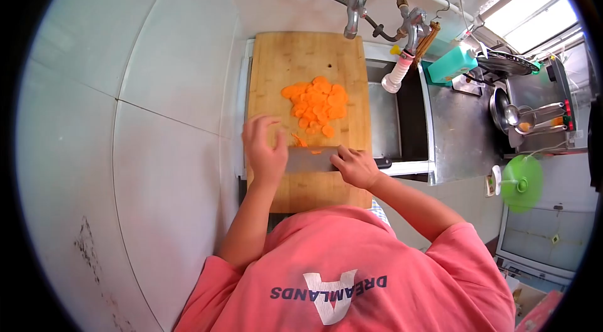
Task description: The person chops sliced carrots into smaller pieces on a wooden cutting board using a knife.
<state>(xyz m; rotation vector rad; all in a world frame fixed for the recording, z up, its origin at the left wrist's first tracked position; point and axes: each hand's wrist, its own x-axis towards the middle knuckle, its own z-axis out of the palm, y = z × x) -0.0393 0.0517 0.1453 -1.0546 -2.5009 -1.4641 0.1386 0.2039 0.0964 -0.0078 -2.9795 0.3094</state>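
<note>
A heap of thin orange slices (319, 104) lies on the middle of a wooden cutting board (301, 55). Just below the heap, the wide blade of a knife (308, 161) lies crosswise over the board, with a few orange pieces along its upper edge. My right hand (355, 167) is closed around the knife where blade and black handle meet. Over the board's left edge, my left hand (266, 146) is raised beside the blade's tip, its fingers apart and nothing seen in them.
Right of the board is a metal sink (384, 112) under a faucet with a white nozzle (398, 72). Farther right are a teal bottle (452, 64), pans and ladles (512, 114), and a green fan (522, 184). A tiled wall (169, 143) stands close on the left.
</note>
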